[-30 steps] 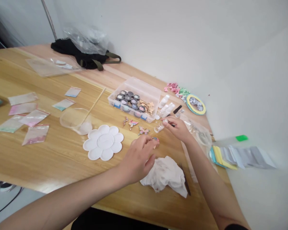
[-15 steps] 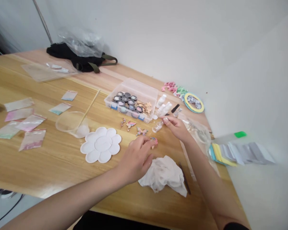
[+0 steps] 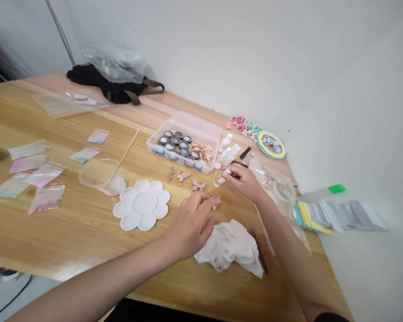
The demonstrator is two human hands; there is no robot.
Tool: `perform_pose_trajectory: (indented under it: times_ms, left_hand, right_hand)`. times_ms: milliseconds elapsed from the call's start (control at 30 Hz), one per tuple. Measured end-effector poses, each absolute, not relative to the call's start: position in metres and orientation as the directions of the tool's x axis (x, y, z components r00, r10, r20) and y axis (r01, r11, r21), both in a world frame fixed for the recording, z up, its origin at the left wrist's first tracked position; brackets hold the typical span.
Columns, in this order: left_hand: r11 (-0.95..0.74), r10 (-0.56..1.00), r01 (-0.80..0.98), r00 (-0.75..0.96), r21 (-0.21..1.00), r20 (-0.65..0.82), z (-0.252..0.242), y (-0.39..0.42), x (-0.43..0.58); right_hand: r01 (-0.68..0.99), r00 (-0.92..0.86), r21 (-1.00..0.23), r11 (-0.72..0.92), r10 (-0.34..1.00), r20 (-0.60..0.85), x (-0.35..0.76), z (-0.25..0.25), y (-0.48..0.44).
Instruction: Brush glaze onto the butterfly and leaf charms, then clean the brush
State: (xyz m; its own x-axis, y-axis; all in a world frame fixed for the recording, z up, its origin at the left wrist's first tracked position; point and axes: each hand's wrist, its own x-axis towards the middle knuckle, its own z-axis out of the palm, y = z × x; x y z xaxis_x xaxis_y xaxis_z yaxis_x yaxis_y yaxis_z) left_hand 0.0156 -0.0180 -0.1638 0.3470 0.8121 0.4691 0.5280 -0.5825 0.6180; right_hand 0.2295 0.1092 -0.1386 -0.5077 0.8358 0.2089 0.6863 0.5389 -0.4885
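Observation:
My left hand (image 3: 193, 223) hovers low over the table with bent, slightly spread fingers, and its fingertips reach a small pink and blue piece (image 3: 216, 200); whether they grip it cannot be made out. My right hand (image 3: 243, 179) pinches the neck of a small clear glass bottle (image 3: 219, 180), which lies tilted near the table. A colourful butterfly piece (image 3: 198, 185) and a winged figure (image 3: 183, 177) lie beyond my left fingers. Below my left hand sits a crumpled white cloth (image 3: 231, 248).
A clear plastic box (image 3: 184, 138) holds round pots and wooden cut-outs. White bottles (image 3: 225, 142) stand beside it. Left are a flower-shaped palette (image 3: 144, 203), a plastic cup (image 3: 96, 173) with a stick, and powder bags (image 3: 47, 198). Tweezers (image 3: 260, 251) lie by the cloth.
My right fingers have closed round the neck of the glass bottle, where they were beside it before. My left hand has stayed nearly in place.

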Motion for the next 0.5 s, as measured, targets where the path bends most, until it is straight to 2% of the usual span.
perform_pose_trajectory:
  times_ms: [500]
  left_hand:
    - [-0.601, 0.798, 0.509, 0.345, 0.617, 0.494, -0.1669, -0.0178, 0.0166]
  right_hand:
    - [0.709, -0.479, -0.486, 0.512, 0.854, 0.200, 0.2293, -0.1416, 0.1049]
